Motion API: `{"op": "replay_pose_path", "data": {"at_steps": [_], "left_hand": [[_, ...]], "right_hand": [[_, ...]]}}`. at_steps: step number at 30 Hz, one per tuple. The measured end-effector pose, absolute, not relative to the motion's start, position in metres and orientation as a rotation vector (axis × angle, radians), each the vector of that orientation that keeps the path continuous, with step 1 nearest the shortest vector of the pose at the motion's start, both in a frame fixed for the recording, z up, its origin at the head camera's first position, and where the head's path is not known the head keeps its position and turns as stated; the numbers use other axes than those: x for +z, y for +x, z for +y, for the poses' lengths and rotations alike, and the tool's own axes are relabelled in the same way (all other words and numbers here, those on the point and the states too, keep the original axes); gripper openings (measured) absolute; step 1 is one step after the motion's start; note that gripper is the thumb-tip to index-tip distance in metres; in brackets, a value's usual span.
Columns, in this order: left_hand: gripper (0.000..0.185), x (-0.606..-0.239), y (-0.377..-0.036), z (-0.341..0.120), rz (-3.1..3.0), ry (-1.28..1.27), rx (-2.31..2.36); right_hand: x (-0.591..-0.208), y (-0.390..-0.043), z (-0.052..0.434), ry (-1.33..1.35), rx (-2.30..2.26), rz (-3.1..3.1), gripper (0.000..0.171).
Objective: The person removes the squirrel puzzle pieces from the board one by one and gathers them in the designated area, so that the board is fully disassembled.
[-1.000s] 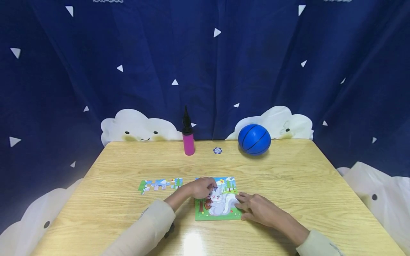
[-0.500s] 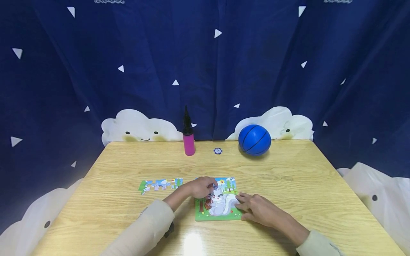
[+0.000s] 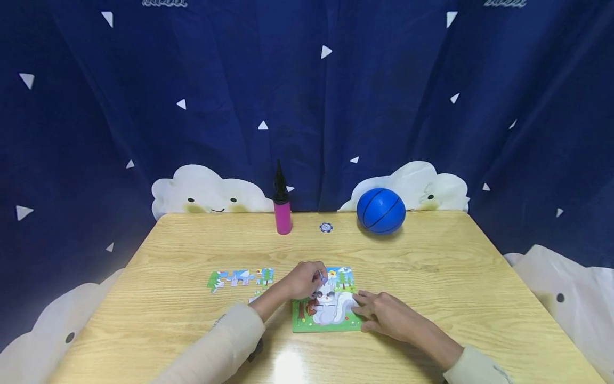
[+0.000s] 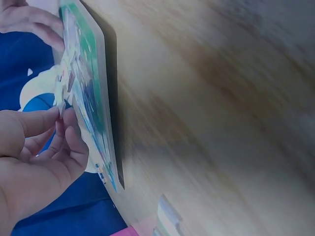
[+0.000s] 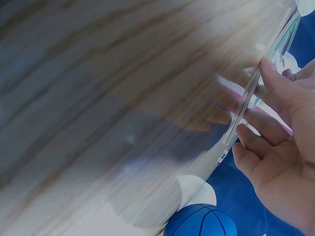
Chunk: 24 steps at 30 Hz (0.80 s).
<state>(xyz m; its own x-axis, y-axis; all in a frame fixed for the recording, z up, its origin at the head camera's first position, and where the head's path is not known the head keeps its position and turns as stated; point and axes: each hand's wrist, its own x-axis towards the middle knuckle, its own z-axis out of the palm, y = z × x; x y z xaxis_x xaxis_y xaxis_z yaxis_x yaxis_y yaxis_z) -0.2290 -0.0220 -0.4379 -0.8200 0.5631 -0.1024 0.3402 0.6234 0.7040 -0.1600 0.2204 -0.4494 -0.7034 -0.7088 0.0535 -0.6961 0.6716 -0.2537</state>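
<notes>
A jigsaw puzzle board (image 3: 331, 326) with a squirrel picture and green border lies mid-table in the head view. My left hand (image 3: 303, 280) is over its upper left part. Thumb and fingertips pinch a small puzzle piece (image 4: 61, 101), tilted up at the squirrel's head; the fingers hide part of it. My right hand (image 3: 384, 314) rests on the board's right edge, fingers extended over the squirrel's tail. In the right wrist view its thumb (image 5: 268, 73) touches the board's edge. Loose puzzle pieces (image 3: 241, 277) lie left of the board.
At the back of the table (image 3: 431, 277) stand a pink hand pump (image 3: 283, 217) with a black nozzle and a blue ball (image 3: 381, 211). A blue poker chip (image 3: 326, 228) lies between them. A navy curtain (image 3: 307, 106) hangs behind.
My left hand has risen slightly, and the pinched piece tips up more. Loose pieces beside the left forearm have come into view. The right hand stays in place.
</notes>
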Motion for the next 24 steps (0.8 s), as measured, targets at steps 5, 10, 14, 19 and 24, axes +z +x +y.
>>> {"op": "replay_pose_path", "data": {"at_steps": [5,10,14,19,24], "left_hand": [[0.012,-0.437,-0.23,-0.023,2.486,0.719,1.091],[0.013,-0.433,-0.233,-0.028,2.492,0.764,1.121],[0.013,-0.427,-0.235,-0.035,2.505,0.776,1.138],[0.012,-0.423,-0.236,-0.05,2.506,0.753,1.184],[0.011,-0.425,-0.236,-0.074,2.512,0.723,1.216]], "right_hand": [[-0.449,-0.16,0.22,-1.196,-0.384,2.828,0.043],[-0.449,-0.16,0.22,-1.198,-0.377,2.833,0.043],[-0.448,-0.16,0.22,-1.192,-0.365,2.836,0.042],[-0.448,-0.159,0.221,-1.176,-0.358,2.835,0.043],[-0.448,-0.159,0.221,-1.179,-0.372,2.834,0.043]]}}
